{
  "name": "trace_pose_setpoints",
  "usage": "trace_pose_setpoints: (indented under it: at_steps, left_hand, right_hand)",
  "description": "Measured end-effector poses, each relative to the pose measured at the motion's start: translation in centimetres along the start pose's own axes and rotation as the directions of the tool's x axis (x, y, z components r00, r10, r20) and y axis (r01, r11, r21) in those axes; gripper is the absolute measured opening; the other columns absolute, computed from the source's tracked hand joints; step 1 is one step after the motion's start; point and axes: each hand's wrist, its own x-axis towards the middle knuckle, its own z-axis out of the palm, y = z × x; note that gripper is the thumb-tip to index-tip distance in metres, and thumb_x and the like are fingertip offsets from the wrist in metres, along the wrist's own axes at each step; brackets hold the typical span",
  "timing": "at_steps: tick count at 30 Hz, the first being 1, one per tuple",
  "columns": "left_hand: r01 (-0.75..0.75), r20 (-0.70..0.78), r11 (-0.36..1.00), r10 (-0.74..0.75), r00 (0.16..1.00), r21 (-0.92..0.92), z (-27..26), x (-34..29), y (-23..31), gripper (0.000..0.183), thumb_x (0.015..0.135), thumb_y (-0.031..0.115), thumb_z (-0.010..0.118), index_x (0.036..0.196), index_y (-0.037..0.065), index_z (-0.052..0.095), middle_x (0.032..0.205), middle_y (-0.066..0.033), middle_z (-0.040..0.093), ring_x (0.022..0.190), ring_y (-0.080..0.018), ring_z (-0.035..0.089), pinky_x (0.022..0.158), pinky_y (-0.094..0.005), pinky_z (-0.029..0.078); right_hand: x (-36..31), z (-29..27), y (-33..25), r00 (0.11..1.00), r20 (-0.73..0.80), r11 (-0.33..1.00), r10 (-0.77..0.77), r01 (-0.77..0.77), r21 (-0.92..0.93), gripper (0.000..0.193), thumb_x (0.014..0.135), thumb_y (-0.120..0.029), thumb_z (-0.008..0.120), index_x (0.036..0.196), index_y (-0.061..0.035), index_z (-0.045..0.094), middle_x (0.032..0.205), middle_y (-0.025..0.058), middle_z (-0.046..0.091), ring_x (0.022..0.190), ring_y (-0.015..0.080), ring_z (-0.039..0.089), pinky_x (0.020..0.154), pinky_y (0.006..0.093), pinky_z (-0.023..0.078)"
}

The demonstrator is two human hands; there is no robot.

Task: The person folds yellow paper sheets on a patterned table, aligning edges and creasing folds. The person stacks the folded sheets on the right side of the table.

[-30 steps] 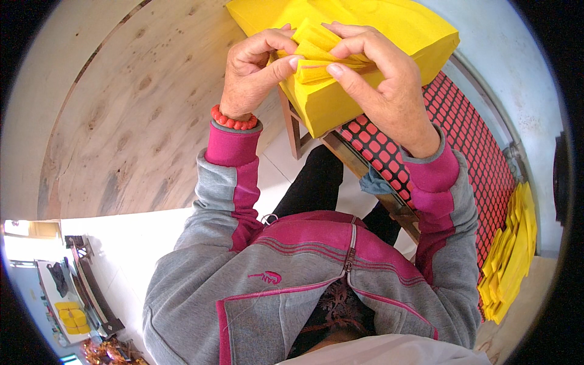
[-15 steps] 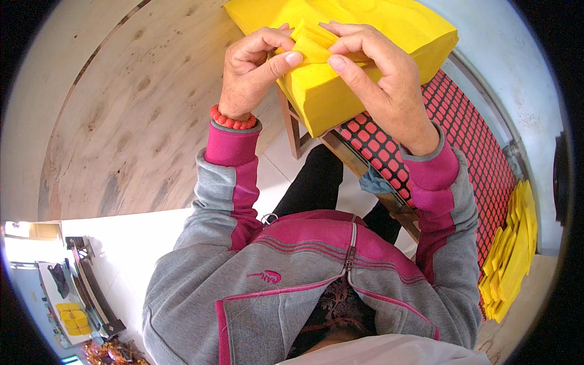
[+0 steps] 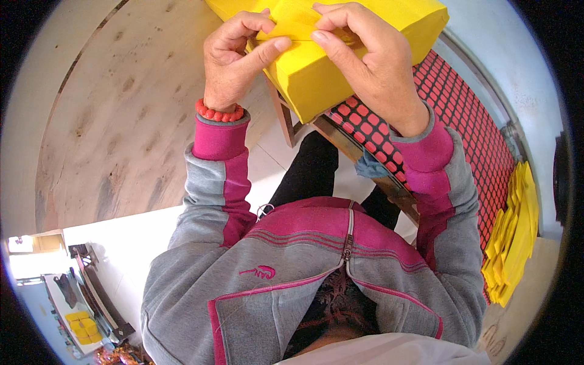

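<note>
A yellow cloth bag [image 3: 316, 79], box-shaped with creased edges, lies at the top of the view, partly cut off by the frame. My left hand [image 3: 234, 61], with a red bead bracelet at its wrist, pinches the cloth on the bag's upper side between thumb and fingers. Close to its right, my right hand [image 3: 380, 67] presses thumb and forefinger onto the same cloth. Between the two thumbs a folded seam of yellow cloth runs across. Some fingertips are hidden behind the cloth.
A wooden board [image 3: 121, 121] spans the left side. Below the bag, a bench with a red-and-black patterned cover [image 3: 480, 121] stretches right, holding a stack of yellow cloth pieces [image 3: 511, 237]. A blue rag [image 3: 370, 165] hangs at its edge. More yellow pieces [image 3: 84, 327] lie lower left.
Hands and bag sit slightly higher and further left in the view, along with a shift of the whole scene. The raised fold of cloth between my fingers now lies flatter.
</note>
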Motion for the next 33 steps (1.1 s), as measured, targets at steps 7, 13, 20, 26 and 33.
trace_pose_setpoints:
  at_steps: [7, 13, 20, 26, 33]
  left_hand:
    - [-0.003, -0.242, 0.993, 0.032, 0.97, 0.116, -1.1, 0.2, -1.7, 0.012, 0.087, -0.003, 0.071, 0.097, 0.001, 0.065, 0.095, -0.0082, 0.071, 0.087, -0.0159, 0.069, 0.081, -0.0289, 0.055]
    - [-0.197, -0.292, 0.974, 0.222, 0.93, 0.112, -1.2, 1.1, -2.5, 0.016, 0.083, -0.01, 0.072, 0.093, -0.002, 0.062, 0.093, -0.0159, 0.071, 0.086, -0.0203, 0.07, 0.082, -0.0312, 0.058]
    - [-0.208, -0.236, 0.966, 0.24, 0.942, 0.151, -1.5, 1.1, -2.5, 0.011, 0.087, -0.011, 0.066, 0.094, -0.002, 0.064, 0.097, -0.0156, 0.07, 0.092, -0.0216, 0.069, 0.087, -0.0325, 0.056]
    - [-0.161, -0.024, 0.953, 0.173, 0.985, 0.258, -1.3, 0.3, -1.3, 0.016, 0.094, -0.001, 0.057, 0.1, -0.001, 0.071, 0.099, -0.0071, 0.069, 0.098, -0.015, 0.064, 0.088, -0.0258, 0.048]
    - [-0.039, 0.105, 0.96, 0.01, 0.994, 0.277, -0.6, 0.4, 1.2, 0.022, 0.094, 0.0, 0.054, 0.107, -0.003, 0.071, 0.112, -0.0073, 0.067, 0.104, -0.0163, 0.061, 0.092, -0.0257, 0.045]
  right_hand:
    - [1.2, -1.2, -0.7, 0.976, -0.161, 0.967, -0.15, 0.178, 0.181, 0.012, 0.089, -0.007, 0.069, 0.093, 0.0016, 0.06, 0.088, 0.0131, 0.064, 0.082, 0.0217, 0.067, 0.073, 0.0294, 0.053]
    - [-9.0, -5.5, -8.9, 0.944, 0.24, 0.963, 0.228, -0.182, -0.199, 0.01, 0.089, -0.007, 0.068, 0.097, -0.0027, 0.065, 0.1, 0.0129, 0.07, 0.093, 0.0249, 0.07, 0.082, 0.0312, 0.053]
    - [-24.9, -0.6, -2.8, 0.681, 0.276, 0.729, 0.678, -0.578, -0.367, 0.023, 0.091, -0.01, 0.06, 0.112, -0.0011, 0.06, 0.113, 0.0178, 0.064, 0.108, 0.0377, 0.061, 0.092, 0.0424, 0.049]
    - [-30.7, 1.0, 3.4, 0.855, 0.01, 0.53, 0.518, -0.311, -0.789, 0.026, 0.088, -0.013, 0.062, 0.111, -0.0016, 0.063, 0.106, 0.0193, 0.065, 0.102, 0.0368, 0.061, 0.087, 0.047, 0.047]
    - [-31.7, 1.5, 4.6, 0.77, 0.058, 0.48, 0.636, -0.335, -0.811, 0.023, 0.091, -0.018, 0.061, 0.108, -0.0028, 0.064, 0.1, 0.0186, 0.065, 0.099, 0.0374, 0.061, 0.084, 0.047, 0.048]
